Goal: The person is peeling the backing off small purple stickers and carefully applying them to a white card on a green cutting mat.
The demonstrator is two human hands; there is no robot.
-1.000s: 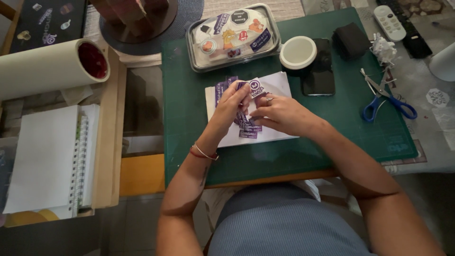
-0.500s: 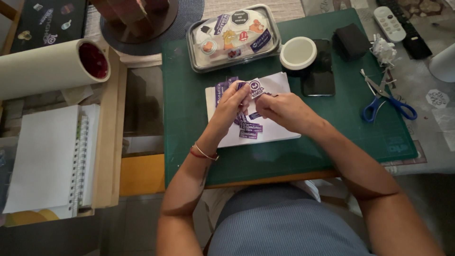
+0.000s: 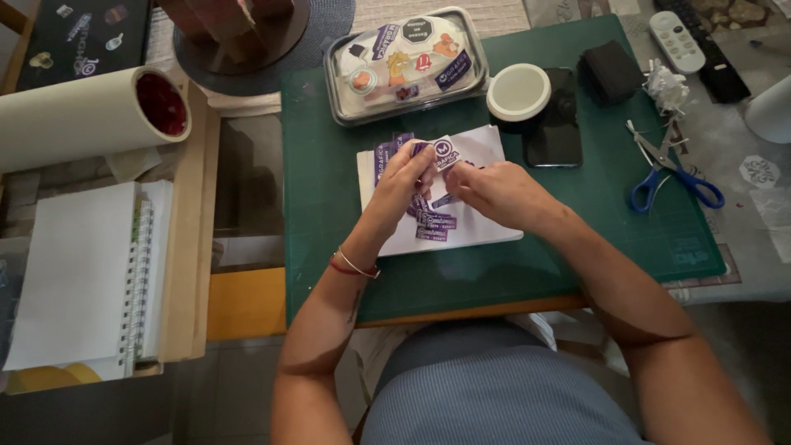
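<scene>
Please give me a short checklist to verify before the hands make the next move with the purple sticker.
1. Both hands on the sticker: left hand and right hand pinch the purple sticker together: ok.
2. White sheet lies flat on the green cutting mat: ok.
3. Other purple stickers lie on the sheet below the hands, not on the bare mat: ok.
4. Scissors lie apart from both hands: ok.
5. Sticker backing already peeled: cannot tell.

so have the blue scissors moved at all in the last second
No. The blue scissors lie in the same spot at the green cutting mat's right edge, below the crumpled white paper, just as in the earlier pictures.
</scene>
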